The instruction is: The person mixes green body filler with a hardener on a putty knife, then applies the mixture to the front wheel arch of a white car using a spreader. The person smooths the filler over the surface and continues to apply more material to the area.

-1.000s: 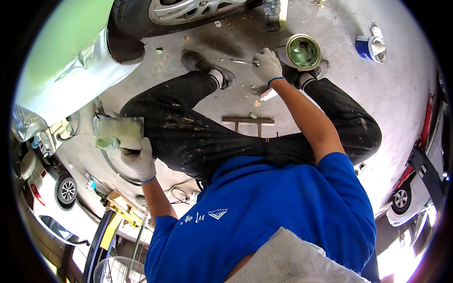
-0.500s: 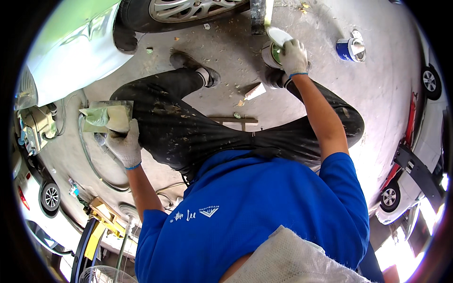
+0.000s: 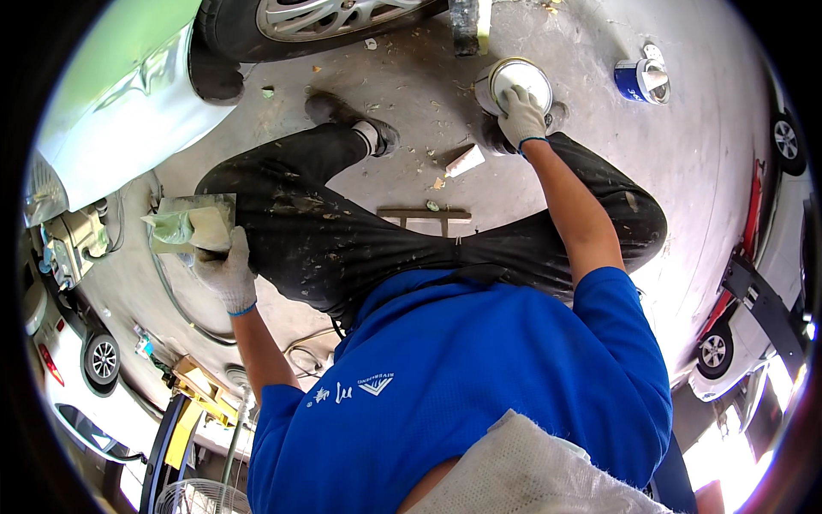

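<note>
several outstretched fingers (image 3: 519, 98) on lid (image 3: 533, 79)

Blue shirt (image 3: 488, 368), stained black trousers (image 3: 334, 236), pale gloves (image 3: 523, 122)

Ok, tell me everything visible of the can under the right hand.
The can is round and metal-looking, with a pale wall and a golden rim. A whitish lid covers its opening; whether fully seated is unclear. It stands on the grey floor by the right shoe, the gloved right hand resting on the lid.
</note>
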Tool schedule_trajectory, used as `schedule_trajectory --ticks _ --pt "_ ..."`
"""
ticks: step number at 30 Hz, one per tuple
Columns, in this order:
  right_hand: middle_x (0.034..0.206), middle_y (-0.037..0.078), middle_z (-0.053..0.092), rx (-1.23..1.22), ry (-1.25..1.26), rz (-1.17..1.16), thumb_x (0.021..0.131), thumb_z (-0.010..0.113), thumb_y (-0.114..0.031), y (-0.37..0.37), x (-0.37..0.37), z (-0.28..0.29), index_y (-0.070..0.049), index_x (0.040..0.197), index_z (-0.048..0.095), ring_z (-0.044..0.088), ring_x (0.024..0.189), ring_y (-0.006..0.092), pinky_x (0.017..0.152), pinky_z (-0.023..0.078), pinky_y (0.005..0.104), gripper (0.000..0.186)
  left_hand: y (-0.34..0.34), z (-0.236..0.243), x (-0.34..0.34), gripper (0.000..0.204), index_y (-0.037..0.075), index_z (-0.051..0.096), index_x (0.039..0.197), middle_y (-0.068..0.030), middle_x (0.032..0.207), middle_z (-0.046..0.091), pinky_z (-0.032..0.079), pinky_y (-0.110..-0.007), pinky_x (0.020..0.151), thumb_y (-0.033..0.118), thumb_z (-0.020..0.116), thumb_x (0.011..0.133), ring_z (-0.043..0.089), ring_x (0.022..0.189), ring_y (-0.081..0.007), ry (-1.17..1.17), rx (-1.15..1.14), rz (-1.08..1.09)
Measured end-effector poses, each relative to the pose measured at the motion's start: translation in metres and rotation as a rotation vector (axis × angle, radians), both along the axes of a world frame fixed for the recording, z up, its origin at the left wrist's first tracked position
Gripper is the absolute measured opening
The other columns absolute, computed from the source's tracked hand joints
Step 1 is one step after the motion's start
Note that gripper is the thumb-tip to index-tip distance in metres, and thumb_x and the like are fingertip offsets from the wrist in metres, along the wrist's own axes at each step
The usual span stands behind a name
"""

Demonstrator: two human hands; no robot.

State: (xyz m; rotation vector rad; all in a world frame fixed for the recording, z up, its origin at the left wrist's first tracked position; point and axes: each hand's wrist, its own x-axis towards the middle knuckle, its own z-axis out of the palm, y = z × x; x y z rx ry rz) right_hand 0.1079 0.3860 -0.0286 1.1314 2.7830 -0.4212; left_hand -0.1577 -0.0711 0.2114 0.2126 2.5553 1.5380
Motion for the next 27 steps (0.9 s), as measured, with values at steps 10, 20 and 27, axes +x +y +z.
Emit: schedule_trajectory --ticks 10,20,27 --pt "0.151 0.011 0.045 0.050 0.051 -0.041 0.086 0.064 -0.019 0.003 -0.009 -0.013 -0.011 0.138 0.052 0.043 0.137 0.0366 0.110 0.039 0.0497 0.054 0.010 0.004 0.006 0.029 0.000 0.063 0.100 -0.0017 0.068 0.060 0.037 -0.023 0.044 0.014 0.081 0.082 0.050 0.051 -0.0076 0.002 -0.055 0.078" --pt "0.152 0.018 0.041 0.050 0.089 -0.530 0.080 0.073 -0.040 0.047 -0.012 -0.004 -0.014 0.149 0.039 0.039 0.139 0.0379 0.113 0.036 0.0479 0.081 0.023 0.015 0.010 0.029 -0.001 0.062 0.103 -0.0029 0.074 0.062 0.041 -0.023 0.052 0.012 0.078 0.082 0.053 0.058 -0.0087 0.033 -0.123 0.080" --pt "0.140 0.025 0.054 -0.345 -0.034 -0.765 0.076 0.076 -0.057 0.077 0.022 -0.060 -0.010 0.151 0.034 0.055 0.129 0.0400 0.107 0.045 0.0485 0.098 -0.003 0.002 0.001 0.044 -0.007 0.063 0.114 -0.0082 0.092 0.068 0.042 -0.023 0.046 0.009 0.081 0.077 0.055 0.060 -0.0089 0.008 -0.084 0.052"
